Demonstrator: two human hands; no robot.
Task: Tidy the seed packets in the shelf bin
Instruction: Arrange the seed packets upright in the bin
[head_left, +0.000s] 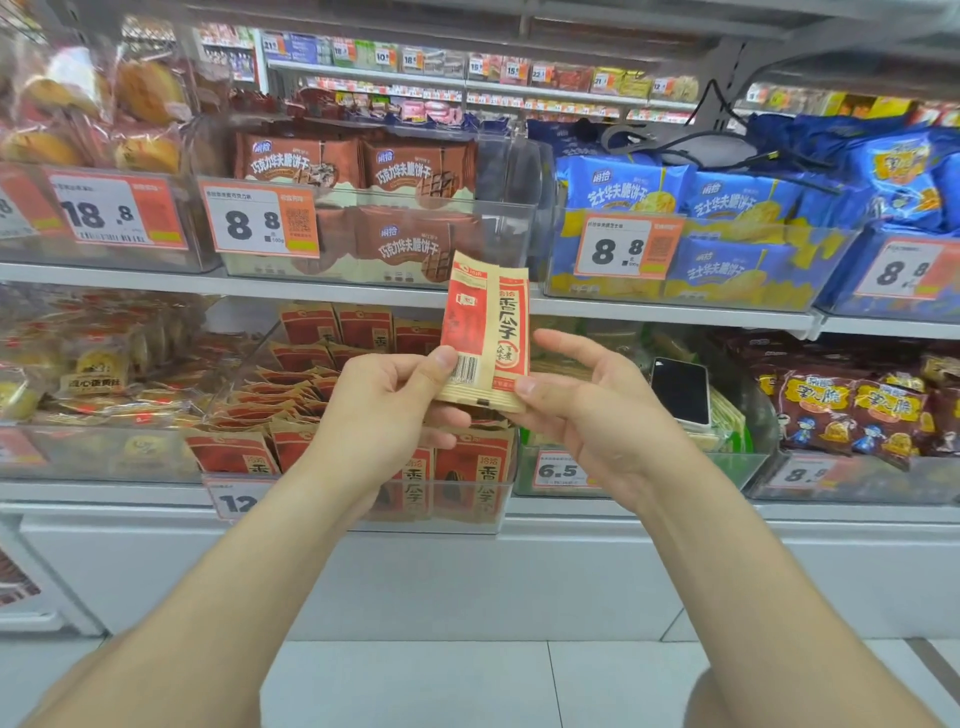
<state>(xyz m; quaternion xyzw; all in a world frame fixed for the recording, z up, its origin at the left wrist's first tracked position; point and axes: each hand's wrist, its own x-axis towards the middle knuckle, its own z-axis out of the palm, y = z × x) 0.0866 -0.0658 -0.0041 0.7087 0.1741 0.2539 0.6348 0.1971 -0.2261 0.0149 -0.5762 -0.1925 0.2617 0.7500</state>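
While left hand (384, 400) pinches packet (485, 322), phone (680, 389) lies nearby.

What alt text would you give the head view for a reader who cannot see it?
A left hand and right hand pinch the lower corners of one red and tan seed packet, held upright before a shop shelf. Behind it, a clear bin holds matching packets, partly jumbled.
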